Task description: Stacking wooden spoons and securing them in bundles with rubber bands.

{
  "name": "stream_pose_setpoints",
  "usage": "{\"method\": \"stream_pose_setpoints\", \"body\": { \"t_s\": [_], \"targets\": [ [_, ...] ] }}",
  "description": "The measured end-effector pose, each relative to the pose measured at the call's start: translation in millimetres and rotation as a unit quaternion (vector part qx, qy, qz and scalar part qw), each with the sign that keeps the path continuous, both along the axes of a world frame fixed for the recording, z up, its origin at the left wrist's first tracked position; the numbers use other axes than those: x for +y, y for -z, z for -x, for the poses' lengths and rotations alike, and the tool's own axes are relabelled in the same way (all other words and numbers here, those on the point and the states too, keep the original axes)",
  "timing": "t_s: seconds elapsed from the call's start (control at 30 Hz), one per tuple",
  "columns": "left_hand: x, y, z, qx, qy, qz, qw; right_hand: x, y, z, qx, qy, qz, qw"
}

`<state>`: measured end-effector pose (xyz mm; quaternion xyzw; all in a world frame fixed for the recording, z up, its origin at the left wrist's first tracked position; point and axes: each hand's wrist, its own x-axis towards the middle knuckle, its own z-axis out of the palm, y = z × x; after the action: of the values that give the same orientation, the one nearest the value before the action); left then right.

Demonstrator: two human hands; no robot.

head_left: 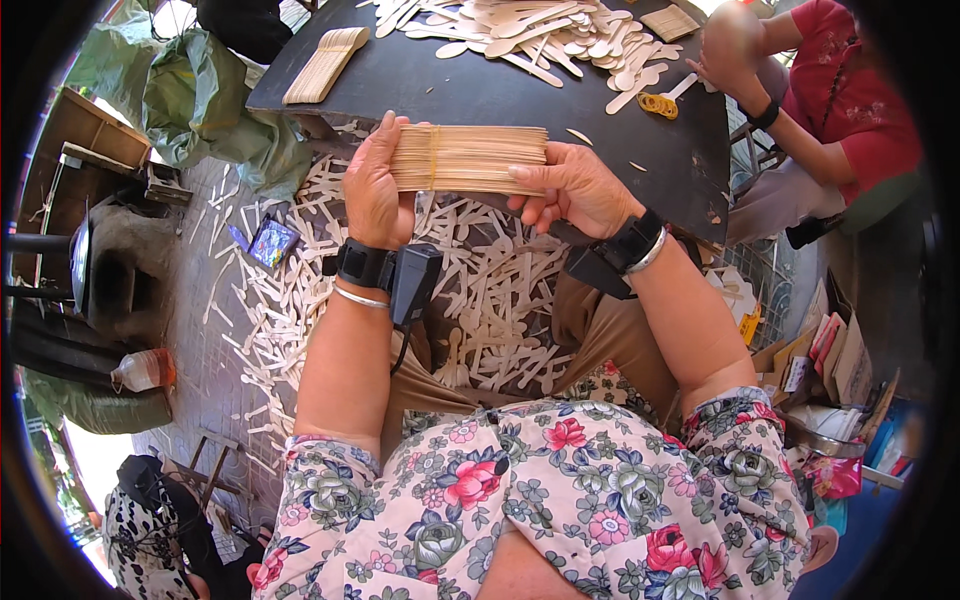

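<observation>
A stack of flat wooden spoons, seen edge-on, spans the gap between my two hands just off the near edge of the table. A yellow rubber band runs around it near its left end. My left hand grips that end, thumb pointing up. At the other end my right hand pinches the stack, its thumb along the near side and the fingers beneath. On the table's left side lies another bundle of wooden spoons. Yellow rubber bands rest on the table to the right.
A dark table carries a loose heap of wooden spoons at its far side. Many more spoons cover the floor below my hands. At the right sits a co-worker in a red top. Green sacks stand at the left.
</observation>
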<state>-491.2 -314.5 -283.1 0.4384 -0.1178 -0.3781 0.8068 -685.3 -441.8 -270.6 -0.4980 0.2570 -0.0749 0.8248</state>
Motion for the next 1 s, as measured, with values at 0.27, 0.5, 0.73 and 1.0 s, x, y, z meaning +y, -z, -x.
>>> {"method": "stream_pose_setpoints", "body": {
  "t_s": [0.27,0.5,0.73,1.0],
  "targets": [
    [-14.5,-8.1,8.6,0.139,0.134,0.228,0.954,3.3,5.3,-0.9,-0.073,0.025,-0.087,0.993],
    [-32.1,-2.2,12.4,0.173,0.158,0.229,0.945,11.4,-4.7,-10.2,-0.061,0.063,-0.084,0.993],
    [-29.2,-3.5,-5.5,0.217,0.186,0.21,0.935,14.8,-15.1,-9.3,-0.032,0.088,-0.048,0.994],
    [-33.9,-1.3,-6.7,0.041,0.149,0.045,0.987,0.9,-9.1,-5.6,-0.032,0.15,0.002,0.988]
  ]
}}
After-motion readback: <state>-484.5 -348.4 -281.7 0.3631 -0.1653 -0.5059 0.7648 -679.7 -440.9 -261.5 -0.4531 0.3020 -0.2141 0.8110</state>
